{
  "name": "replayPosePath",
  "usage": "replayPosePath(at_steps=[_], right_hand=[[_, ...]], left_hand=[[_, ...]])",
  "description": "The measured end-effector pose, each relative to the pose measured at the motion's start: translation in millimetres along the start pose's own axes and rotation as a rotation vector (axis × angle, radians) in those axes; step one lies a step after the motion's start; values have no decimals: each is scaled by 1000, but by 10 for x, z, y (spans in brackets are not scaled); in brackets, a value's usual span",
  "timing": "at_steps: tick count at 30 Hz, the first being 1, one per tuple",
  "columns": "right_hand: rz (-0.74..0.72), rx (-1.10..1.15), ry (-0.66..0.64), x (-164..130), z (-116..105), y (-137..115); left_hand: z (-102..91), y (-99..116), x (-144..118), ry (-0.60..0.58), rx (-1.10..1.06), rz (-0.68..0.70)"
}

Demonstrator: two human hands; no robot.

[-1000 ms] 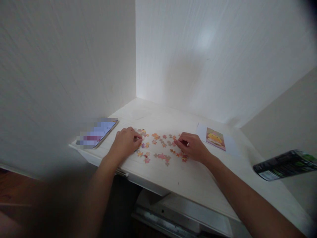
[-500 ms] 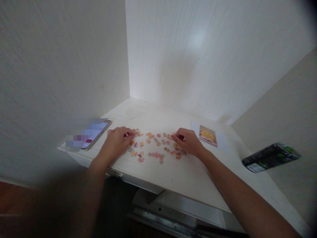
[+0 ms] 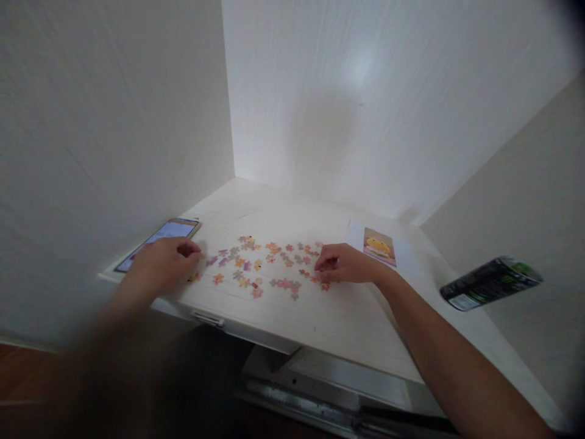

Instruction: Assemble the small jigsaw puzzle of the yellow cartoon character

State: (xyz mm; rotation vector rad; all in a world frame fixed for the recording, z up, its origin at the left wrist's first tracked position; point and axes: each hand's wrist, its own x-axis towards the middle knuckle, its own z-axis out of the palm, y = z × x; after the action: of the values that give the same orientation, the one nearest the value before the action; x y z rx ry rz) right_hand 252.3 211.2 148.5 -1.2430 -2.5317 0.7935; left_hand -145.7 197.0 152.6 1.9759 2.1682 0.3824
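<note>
The loose puzzle pieces (image 3: 269, 268) lie scattered face-up in a single layer across the white desk (image 3: 320, 323), spread apart so that each shape shows. The left hand (image 3: 159, 265) rests at the left end of the scatter, just beside the phone (image 3: 158, 242), fingers curled loosely; whether they pinch a piece cannot be told (motion blur). The right hand (image 3: 345, 265) lies on the right end, fingertips drawn together over a piece. The reference picture (image 3: 379, 244) lies flat just beyond it, readable at a glance.
</note>
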Motion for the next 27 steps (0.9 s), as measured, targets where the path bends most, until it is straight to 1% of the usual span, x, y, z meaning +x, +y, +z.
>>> replayPosePath(at_steps=[3, 7, 10, 12, 15, 17, 19, 22, 25, 27], right_hand=[[-54, -58, -31, 7, 15, -80], [-65, -57, -59, 18, 44, -142], [-49, -39, -58, 13, 60, -158], [-13, 14, -75, 4, 73, -163], [46, 86, -108, -13, 93, -174], [45, 89, -107, -20, 100, -188], [21, 98, -99, -21, 104, -202], [0, 147, -66, -6, 115, -202], [49, 209, 43, 19, 140, -173], [103, 299, 103, 39, 159, -156]], left_hand=[[29, -5, 23, -13, 22, -6], [72, -31, 33, -2, 41, -3], [84, -25, 22, 2, 52, 13], [74, -13, 7, 6, 49, 28], [33, 3, -24, 24, 31, 38], [-4, 12, -54, 50, 9, 57], [-38, 21, -89, 53, -20, 118], [-57, 36, -141, -19, -86, 249], [-16, 37, -173, -97, -154, 365], [38, 26, -180, -148, -167, 426]])
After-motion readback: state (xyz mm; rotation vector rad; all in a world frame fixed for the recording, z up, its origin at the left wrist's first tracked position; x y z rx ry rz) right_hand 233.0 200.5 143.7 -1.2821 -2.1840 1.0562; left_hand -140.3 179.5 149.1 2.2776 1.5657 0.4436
